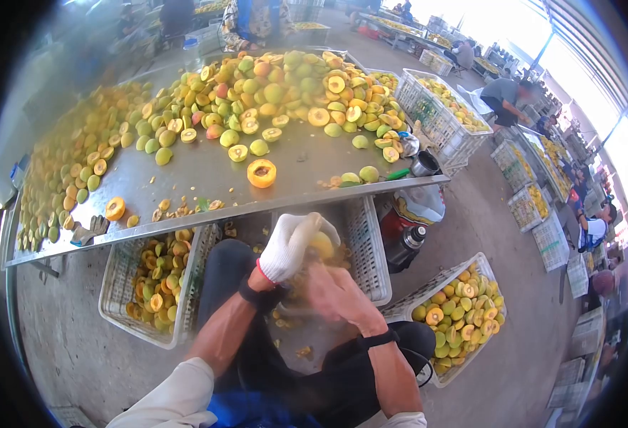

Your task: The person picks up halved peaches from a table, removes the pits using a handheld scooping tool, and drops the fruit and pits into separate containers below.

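In a white glove, my left hand [290, 246] is wrapped round a yellow fruit [321, 245] above a crate [371, 250] at the table's front edge. My bare right hand [337, 291] is just below and beside the fruit, blurred by motion; its fingers are smeared and whether they hold something cannot be made out. On the metal table [214, 167] beyond lies a heap of green and yellow fruit [271, 85], some halved. A cut orange half [261, 173] sits by itself near the front edge.
Fruit-filled crates stand at the left [185, 299] and right [392, 312]. A dark flask [406, 246] is right of the middle crate. On the table are a metal cup [425, 164], a green-handled tool [398, 174] and a grey glove [91, 230]. A person [253, 25] is across the table.
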Tool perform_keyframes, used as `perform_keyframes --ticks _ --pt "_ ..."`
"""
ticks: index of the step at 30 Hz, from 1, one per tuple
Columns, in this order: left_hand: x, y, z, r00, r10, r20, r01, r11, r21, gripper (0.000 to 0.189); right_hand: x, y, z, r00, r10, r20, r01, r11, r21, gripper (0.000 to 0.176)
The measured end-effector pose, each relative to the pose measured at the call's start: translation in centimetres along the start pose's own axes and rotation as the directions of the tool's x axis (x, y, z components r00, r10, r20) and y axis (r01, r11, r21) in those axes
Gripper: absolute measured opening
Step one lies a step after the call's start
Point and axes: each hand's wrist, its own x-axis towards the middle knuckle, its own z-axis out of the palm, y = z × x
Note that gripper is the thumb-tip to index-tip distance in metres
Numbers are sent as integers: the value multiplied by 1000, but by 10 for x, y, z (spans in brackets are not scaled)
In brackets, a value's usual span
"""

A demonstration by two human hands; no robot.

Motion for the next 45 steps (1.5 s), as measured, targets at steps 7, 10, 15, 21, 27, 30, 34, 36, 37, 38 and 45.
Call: perform_keyframes --ticks 7,10,15,21,27,30,34,36,37,38,45 --pt "5 -15 10 989 -144 -35 107 858 -503 61 13 20 1 959 -53 277 -91 871 482 52" --pt "14 -19 20 945 -207 -252 44 846 -531 60 19 24 1 975 -50 217 -99 773 626 52" --pt "0 11 -9 912 65 -404 -111 989 -93 55 13 13 -9 997 -72 22 46 815 578 52" --pt "-54 92 -76 796 287 -533 -108 934 341 49 9 9 -6 993 18 -113 32 903 429 52" --pt "-126 49 -188 751 347 -562 377 475 795 32 22 39 1 939 -139 -313 100 985 -138 49" --pt "-147 29 -212 808 285 -515 516 77 853 28 19 31 4 917 -235 -322 137 944 -300 45" --pt "-135 14 -220 787 497 -365 468 -96 878 25 16 26 9 885 -327 -332 202 912 -358 43" --pt "-101 5 -227 773 438 -459 447 139 884 25 21 31 7 879 -362 -310 224 888 -402 43" --pt "-78 1 -229 786 397 -474 424 212 880 25 25 39 3 881 -377 -287 234 872 -429 42" --pt "-54 -3 -231 797 357 -488 405 285 869 25 29 43 0 880 -395 -262 248 855 -456 42" --pt "114 -54 -259 956 62 -288 285 50 957 39 28 22 5 881 -389 -272 246 865 -438 40"
